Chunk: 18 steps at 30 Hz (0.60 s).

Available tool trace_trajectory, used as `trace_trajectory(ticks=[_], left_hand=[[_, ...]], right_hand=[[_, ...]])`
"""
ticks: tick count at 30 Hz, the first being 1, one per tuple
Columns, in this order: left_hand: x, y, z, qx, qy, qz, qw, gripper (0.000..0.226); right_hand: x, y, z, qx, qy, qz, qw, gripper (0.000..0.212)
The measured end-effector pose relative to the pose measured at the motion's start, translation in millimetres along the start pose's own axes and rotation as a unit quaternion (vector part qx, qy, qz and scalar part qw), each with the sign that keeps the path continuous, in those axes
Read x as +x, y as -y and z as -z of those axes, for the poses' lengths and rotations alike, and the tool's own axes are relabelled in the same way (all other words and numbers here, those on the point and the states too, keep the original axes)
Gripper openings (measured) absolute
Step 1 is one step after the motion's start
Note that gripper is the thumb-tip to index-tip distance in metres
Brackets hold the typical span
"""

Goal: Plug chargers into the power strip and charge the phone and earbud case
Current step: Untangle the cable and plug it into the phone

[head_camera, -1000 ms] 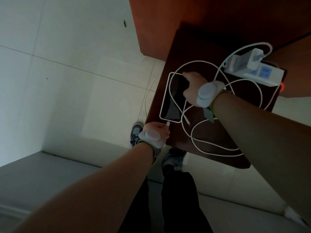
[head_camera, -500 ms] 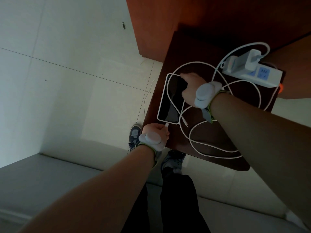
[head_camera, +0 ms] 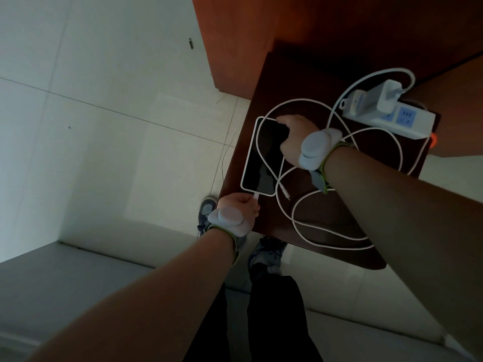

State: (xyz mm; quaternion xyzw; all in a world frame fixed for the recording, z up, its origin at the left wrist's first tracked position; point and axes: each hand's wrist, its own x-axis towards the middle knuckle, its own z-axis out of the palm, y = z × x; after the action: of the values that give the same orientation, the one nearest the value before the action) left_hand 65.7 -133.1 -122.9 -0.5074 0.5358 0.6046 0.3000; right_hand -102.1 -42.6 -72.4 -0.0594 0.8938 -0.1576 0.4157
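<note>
Phone (head_camera: pixel 262 158): lies screen-up, dark, in a white case, at the left edge of the small dark wooden table (head_camera: pixel 326 220). Your right hand (head_camera: pixel 292 138) is closed over its far end, pinning it flat. Your left hand (head_camera: pixel 236 205) pinches a white cable connector (head_camera: pixel 256 196) right at the phone's near edge; whether it is fully seated cannot be told. Second connector (head_camera: pixel 286 195): loose on the table, just beside the phone. White cables (head_camera: pixel 339 231): looped across the tabletop. Power strip (head_camera: pixel 392 118): far right corner, white charger (head_camera: pixel 388 96) plugged in.
</note>
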Motion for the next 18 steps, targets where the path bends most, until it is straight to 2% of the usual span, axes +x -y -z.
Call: trace_trajectory(ticks=[7, 12, 18], left_hand=[[0.6, -5.7, 0.6, 0.014, -0.015, 0.000, 1.000, 0.032], [-3.4, -7.0, 4.8, 0.051, -0.026, -0.032, 0.998, 0.031], [-11.5, -11.2, 4.1, 0.036, -0.024, -0.031, 0.999, 0.034]], right_hand=[[-1.2, 3.8, 0.4, 0.033, -0.011, -0.001, 0.999, 0.066], [-2.7, 2.5, -4.9, 0.052, -0.033, 0.004, 0.998, 0.064], [0.2, -0.2, 1.8, 0.054, 0.033, 0.017, 0.998, 0.072]])
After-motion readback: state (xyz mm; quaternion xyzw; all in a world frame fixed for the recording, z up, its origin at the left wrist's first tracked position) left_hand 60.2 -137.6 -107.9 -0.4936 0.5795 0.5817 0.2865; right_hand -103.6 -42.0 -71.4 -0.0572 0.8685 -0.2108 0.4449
